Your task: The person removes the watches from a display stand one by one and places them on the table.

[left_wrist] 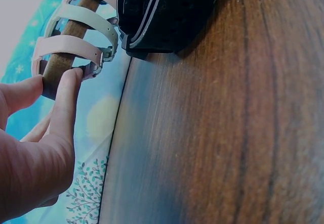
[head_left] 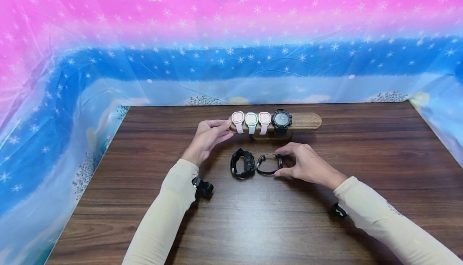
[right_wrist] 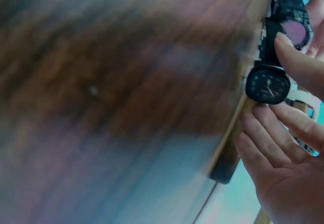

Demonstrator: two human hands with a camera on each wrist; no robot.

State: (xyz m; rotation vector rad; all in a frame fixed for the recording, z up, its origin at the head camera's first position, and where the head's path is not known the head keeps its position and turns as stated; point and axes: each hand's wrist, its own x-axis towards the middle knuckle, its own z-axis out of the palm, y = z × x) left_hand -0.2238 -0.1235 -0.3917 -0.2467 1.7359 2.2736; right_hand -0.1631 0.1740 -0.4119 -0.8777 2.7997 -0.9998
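A wooden watch stand (head_left: 305,121) stands toward the table's far side. Its bar carries a pink watch (head_left: 237,117), a mint watch (head_left: 251,119), another pink watch (head_left: 265,118) and a chunky black watch (head_left: 281,118). My left hand (head_left: 209,138) pinches the bar's left end; thumb and forefinger meet it in the left wrist view. Nearer me, my right hand (head_left: 305,162) holds a slim black watch (right_wrist: 267,85) between thumb and fingers, its dark square dial showing in the right wrist view. Just left of it, a second chunky black watch (head_left: 249,164) lies on its side.
The dark wood-grain table (head_left: 253,225) runs back to a pink and blue snowflake cloth (head_left: 231,64) hung behind and along its sides. A small black device (head_left: 203,188) is strapped at my left wrist, another (head_left: 339,210) at my right.
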